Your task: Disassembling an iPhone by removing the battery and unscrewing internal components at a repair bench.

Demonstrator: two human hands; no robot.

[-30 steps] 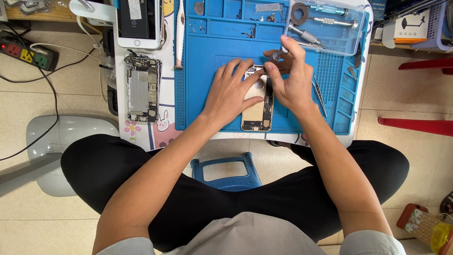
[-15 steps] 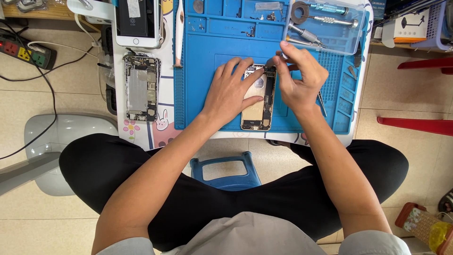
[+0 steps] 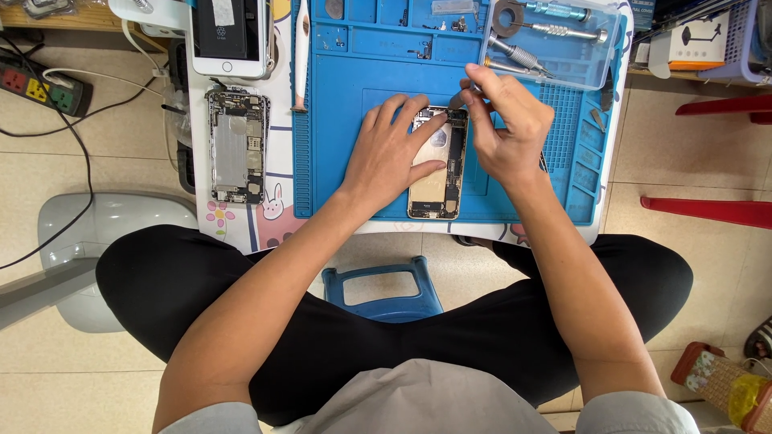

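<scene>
Clear tray [image 3: 595, 60] holds screwdrivers [image 3: 555, 32] (right hand [image 3: 507, 128] pinches tool [image 3: 458, 98]; left hand [image 3: 394, 153] flat).

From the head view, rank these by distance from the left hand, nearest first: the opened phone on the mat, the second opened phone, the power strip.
1. Opened phone, on the blue mat under the left hand.
2. Second opened phone, off the mat's left.
3. Power strip, far left on the floor.

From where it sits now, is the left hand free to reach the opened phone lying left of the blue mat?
Probably yes. The left hand rests flat on the phone on the mat; the other opened phone lies uncovered to its left, with nothing standing between them.
</scene>
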